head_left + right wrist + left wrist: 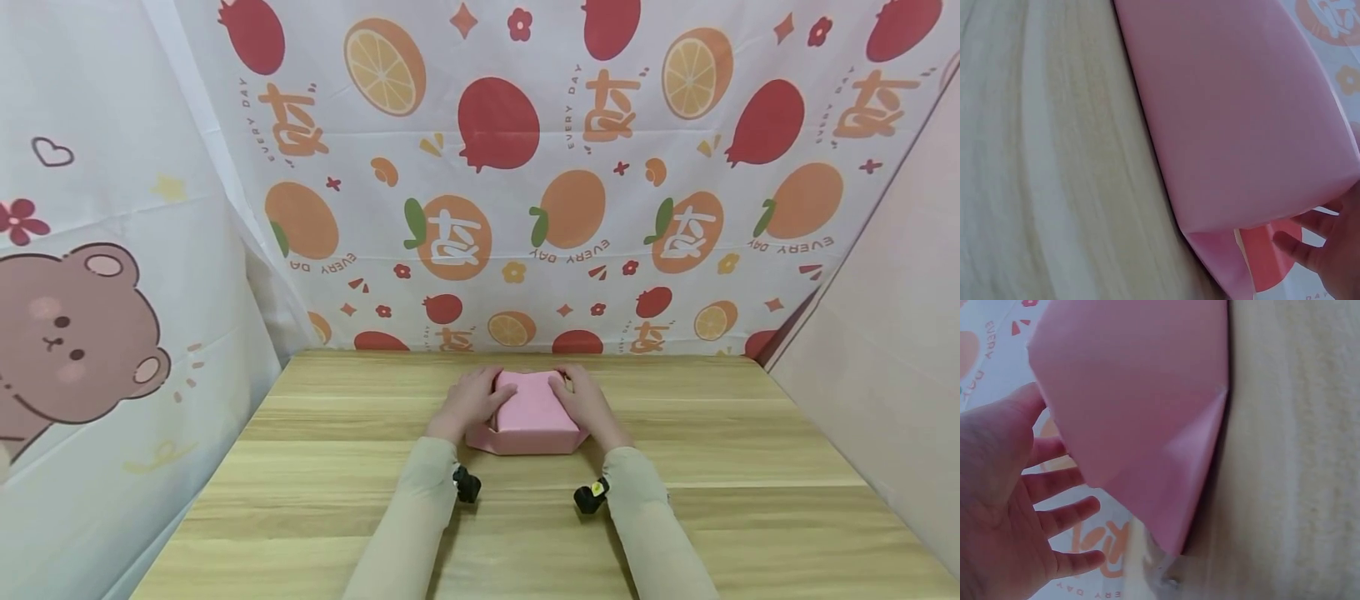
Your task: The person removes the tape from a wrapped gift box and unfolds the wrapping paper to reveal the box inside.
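Observation:
A parcel in pink paper (528, 408) sits on the wooden table in front of the person, its long side facing the viewer. The paper sticks out in pointed folds at both ends; one fold (1166, 506) shows in the left wrist view, another (1225, 262) in the right wrist view. At the left end is the left hand (472, 400), thumb over the top edge and fingers spread loosely. The right hand (585, 400) mirrors it at the other end, thumb on the top edge. Its fingers show partly past the parcel in the right wrist view.
The wooden table (360, 517) runs back to a fruit-print curtain (517, 192). A white cloth with a bear print (82, 333) hangs on the left, a pale panel (885, 317) on the right. Small black cameras (467, 485) are strapped at both wrists.

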A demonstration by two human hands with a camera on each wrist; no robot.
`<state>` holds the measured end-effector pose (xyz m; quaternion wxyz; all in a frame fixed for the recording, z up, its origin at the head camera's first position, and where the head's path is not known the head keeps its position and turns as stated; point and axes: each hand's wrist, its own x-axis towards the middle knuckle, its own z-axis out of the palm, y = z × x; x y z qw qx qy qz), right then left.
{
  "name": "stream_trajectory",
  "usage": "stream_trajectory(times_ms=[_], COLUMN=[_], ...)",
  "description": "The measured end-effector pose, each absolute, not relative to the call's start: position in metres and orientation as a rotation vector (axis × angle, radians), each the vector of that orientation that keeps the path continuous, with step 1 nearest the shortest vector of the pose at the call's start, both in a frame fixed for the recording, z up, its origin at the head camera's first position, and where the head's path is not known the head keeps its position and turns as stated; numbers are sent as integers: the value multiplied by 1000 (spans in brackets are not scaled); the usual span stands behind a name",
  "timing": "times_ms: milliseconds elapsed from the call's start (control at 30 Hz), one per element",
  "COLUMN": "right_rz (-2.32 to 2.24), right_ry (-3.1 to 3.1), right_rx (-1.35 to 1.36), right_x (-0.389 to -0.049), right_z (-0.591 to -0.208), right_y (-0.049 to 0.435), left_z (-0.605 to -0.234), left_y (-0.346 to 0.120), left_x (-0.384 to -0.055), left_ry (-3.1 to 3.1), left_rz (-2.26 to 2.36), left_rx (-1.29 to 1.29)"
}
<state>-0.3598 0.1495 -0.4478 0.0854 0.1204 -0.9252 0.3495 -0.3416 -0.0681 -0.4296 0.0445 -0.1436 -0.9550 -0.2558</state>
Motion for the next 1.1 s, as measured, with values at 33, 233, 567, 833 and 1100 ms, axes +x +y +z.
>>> stream_trajectory(times_ms=[33,233,567,833,1100], right_rz=[1040,1004,932,907,845], right_ry=[-2744,-2684,-2583,-2532,-2527], right_rx=[355,343,358,367,390], right_x=[-359,-357,-355,-353,-335], right_z=[-447,-444,-440,-433,-420], right_y=[149,144,141,139,145], left_z=[-429,-420,-402,-393,-386], left_y=[-68,-67,-65,-64,-67], left_x=[-341,-337,-331,-327,-316], left_ry=[-2919,-2946,-2907,-2859,-2815], left_rz=[-778,-739,-663,-608,-518], left_rx=[-440,-424,-448,-462,-531])
